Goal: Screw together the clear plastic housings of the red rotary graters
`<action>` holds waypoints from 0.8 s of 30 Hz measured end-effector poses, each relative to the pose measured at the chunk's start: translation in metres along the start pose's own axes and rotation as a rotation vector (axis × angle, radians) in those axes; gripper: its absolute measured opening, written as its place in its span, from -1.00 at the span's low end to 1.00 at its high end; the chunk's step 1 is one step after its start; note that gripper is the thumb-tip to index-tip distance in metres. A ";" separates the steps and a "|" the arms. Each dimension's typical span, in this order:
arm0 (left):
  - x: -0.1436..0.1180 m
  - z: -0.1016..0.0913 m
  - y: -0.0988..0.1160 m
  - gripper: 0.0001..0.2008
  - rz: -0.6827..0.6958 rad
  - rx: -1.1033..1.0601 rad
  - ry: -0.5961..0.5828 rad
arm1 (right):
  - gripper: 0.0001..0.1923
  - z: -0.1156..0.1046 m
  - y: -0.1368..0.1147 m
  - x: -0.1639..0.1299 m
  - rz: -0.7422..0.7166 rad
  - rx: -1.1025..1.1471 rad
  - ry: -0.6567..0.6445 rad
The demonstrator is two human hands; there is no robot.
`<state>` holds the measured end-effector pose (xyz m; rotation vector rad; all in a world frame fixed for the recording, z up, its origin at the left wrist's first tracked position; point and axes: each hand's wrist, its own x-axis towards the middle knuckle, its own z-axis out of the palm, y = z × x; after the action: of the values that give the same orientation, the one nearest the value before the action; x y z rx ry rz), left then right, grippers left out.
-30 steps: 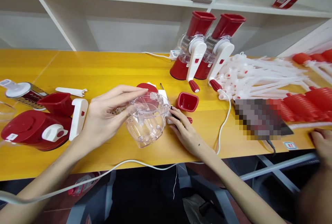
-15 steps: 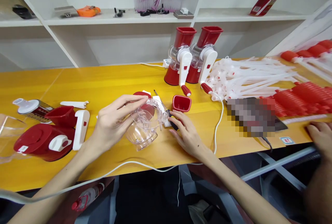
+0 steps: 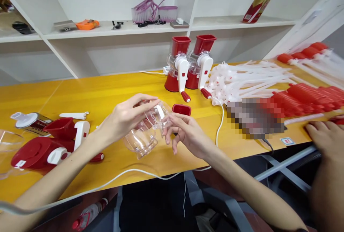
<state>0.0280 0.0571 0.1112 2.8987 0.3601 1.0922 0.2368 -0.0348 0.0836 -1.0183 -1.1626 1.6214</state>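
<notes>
- At the near edge of the yellow surface (image 3: 107,95): a white cable (image 3: 129,175) runs along it, below both forearms.
- Left hand (image 3: 122,121) grasps the clear plastic housing (image 3: 141,138), thumb and fingers on its upper rim; housing is held tilted, just above the surface.
- Right hand (image 3: 185,133) has come up off the surface since a second ago; it now meets the housing's open end, fingers pinched on a small white part (image 3: 160,112) there. What exactly it grips is hard to tell.
- Reads as: the hand has moved from picking to fitting a piece into the housing.
- Far right edge: another person's hand (image 3: 321,137) rests on the surface, blurred.
- Left: loose red and white parts (image 3: 40,149), a metal grater drum (image 3: 29,122).
- Just behind the hands: small red hopper (image 3: 182,109).
- Farther back: two assembled red graters (image 3: 188,63), pile of white handles (image 3: 242,81).
- Farthest: shelf (image 3: 120,27) with odds and ends.
</notes>
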 end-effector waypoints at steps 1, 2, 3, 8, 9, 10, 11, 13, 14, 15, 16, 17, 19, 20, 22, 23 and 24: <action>0.002 0.003 -0.003 -0.60 0.013 -0.007 -0.007 | -0.31 -0.002 0.000 -0.001 0.011 0.026 0.005; 0.005 0.005 -0.006 -0.61 0.023 -0.020 -0.014 | -0.32 -0.004 -0.001 -0.001 0.019 0.048 0.013; 0.009 0.007 -0.009 -0.62 0.026 -0.036 -0.023 | -0.31 -0.006 -0.001 -0.001 0.025 0.067 0.023; 0.028 0.008 -0.018 -0.59 -0.101 -0.114 -0.195 | -0.30 -0.022 -0.002 -0.001 0.022 0.118 0.109; 0.030 0.008 -0.020 -0.56 -0.156 -0.147 -0.232 | -0.30 -0.025 -0.002 -0.001 0.020 0.124 0.133; 0.033 0.009 -0.022 -0.54 -0.219 -0.190 -0.261 | -0.30 -0.029 -0.002 -0.001 0.018 0.130 0.158; 0.036 0.010 -0.024 -0.56 -0.290 -0.244 -0.278 | -0.30 -0.032 -0.002 -0.001 0.016 0.134 0.182; 0.041 0.017 -0.029 -0.67 -0.426 -0.388 -0.310 | -0.28 -0.038 -0.001 -0.002 0.011 0.136 0.223; 0.044 0.021 -0.032 -0.69 -0.481 -0.466 -0.330 | -0.27 -0.041 -0.001 -0.003 0.008 0.133 0.238; 0.048 0.026 -0.034 -0.66 -0.518 -0.545 -0.360 | -0.26 -0.043 0.000 -0.004 0.006 0.129 0.251; 0.053 0.031 -0.036 -0.60 -0.544 -0.613 -0.395 | -0.26 -0.045 0.000 -0.005 0.004 0.124 0.262; 0.057 0.036 -0.038 -0.54 -0.559 -0.659 -0.419 | -0.26 -0.046 0.001 -0.006 0.003 0.119 0.273; 0.068 0.044 -0.040 -0.47 -0.563 -0.674 -0.449 | -0.26 -0.049 0.003 -0.007 -0.002 0.111 0.294; 0.073 0.047 -0.040 -0.45 -0.551 -0.657 -0.453 | -0.25 -0.050 0.003 -0.008 -0.006 0.108 0.306; 0.081 0.051 -0.040 -0.44 -0.520 -0.630 -0.475 | -0.23 -0.053 0.004 -0.009 -0.012 0.104 0.328; 0.085 0.054 -0.040 -0.46 -0.507 -0.638 -0.490 | -0.23 -0.055 0.004 -0.010 -0.015 0.101 0.339; 0.088 0.056 -0.040 -0.48 -0.498 -0.663 -0.507 | -0.24 -0.058 0.004 -0.010 -0.019 0.096 0.351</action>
<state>0.1211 0.1188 0.1219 2.1975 0.5271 0.2939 0.2935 -0.0309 0.0680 -1.1691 -0.8485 1.3994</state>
